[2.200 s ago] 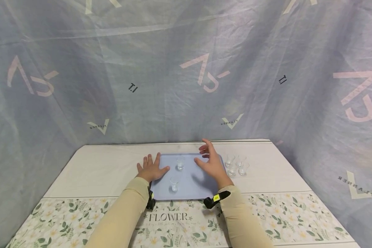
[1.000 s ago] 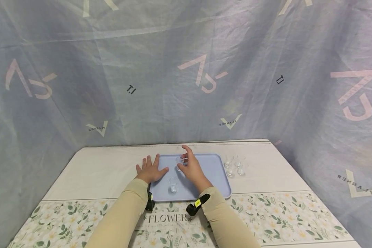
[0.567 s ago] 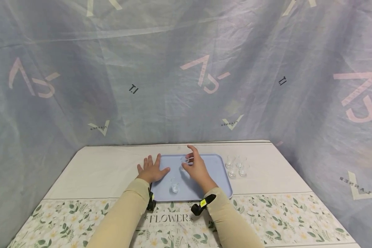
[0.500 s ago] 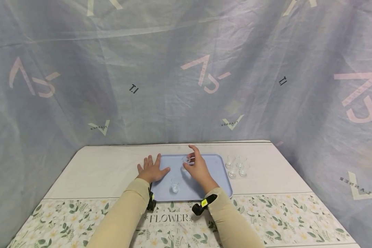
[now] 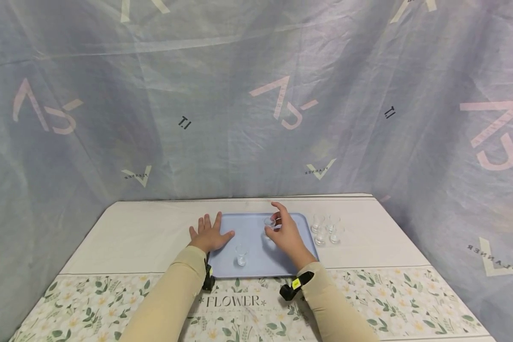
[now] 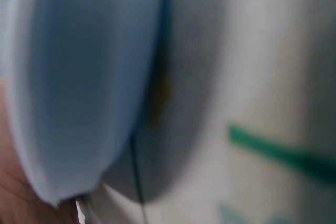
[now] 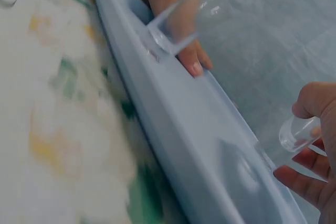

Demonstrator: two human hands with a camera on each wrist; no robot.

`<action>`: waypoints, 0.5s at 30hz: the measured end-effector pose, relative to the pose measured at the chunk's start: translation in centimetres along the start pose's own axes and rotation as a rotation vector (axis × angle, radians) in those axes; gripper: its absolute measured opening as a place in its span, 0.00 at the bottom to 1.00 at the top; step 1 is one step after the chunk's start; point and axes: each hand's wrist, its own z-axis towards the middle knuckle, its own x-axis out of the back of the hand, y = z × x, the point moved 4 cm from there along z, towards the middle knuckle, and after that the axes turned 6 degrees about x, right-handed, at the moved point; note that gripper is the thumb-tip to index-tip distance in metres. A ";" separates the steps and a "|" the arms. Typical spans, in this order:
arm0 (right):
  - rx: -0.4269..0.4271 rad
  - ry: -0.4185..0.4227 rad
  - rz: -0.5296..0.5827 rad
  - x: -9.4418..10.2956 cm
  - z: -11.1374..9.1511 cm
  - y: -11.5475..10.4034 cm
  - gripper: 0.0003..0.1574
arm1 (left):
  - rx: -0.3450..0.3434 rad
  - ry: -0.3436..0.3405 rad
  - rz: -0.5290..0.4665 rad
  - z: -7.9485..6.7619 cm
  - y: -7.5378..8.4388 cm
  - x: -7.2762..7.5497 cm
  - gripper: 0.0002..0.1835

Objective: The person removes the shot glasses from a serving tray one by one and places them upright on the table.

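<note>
Pinching a glass (image 5: 269, 222) between thumb and fingers, the right hand (image 5: 286, 233) has one finger raised away from the hold. It comes to the glass from the right and the near side, so the glass sits at the left of the grip, beyond the palm. The head view shows it about upright, mouth up, over the right half of the tray (image 5: 226, 269) toward the far edge. From the right wrist its base seems clear of the tray, above a dark shadow, but clear glass on a pale ground makes that hard to be sure of.

What any move from here seems to turn on is the side-to-side line. The tray's long axis runs left to right, and the grip is right of its middle. Four more glasses (image 5: 320, 239) stand bunched on the table (image 5: 389, 242) just beyond the tray's right edge, to the right of the grip and well nearer the right hand than the left.

A second glass (image 5: 241, 257) stands upright on the tray, left of the held one and closer to the person. The left hand (image 5: 208, 236) is nearer to that one; it rests on the tray's left edge, fingers spread, holding no glass.
</note>
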 end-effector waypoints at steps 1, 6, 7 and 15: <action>0.003 0.000 -0.010 0.3 -0.2 0.1 0.49 | -0.001 0.000 0.000 0.0 0.0 0.0 0.51; 0.031 0.007 -0.034 1.9 -1.0 0.1 0.49 | -0.007 -0.006 0.003 0.1 0.0 0.0 0.51; 0.032 0.007 -0.039 2.3 -1.2 0.1 0.49 | -0.007 -0.007 0.003 -0.1 0.1 0.1 0.51; 0.050 0.016 -0.064 4.5 -2.6 0.6 0.49 | -0.005 -0.010 0.010 -1.3 0.5 1.1 0.48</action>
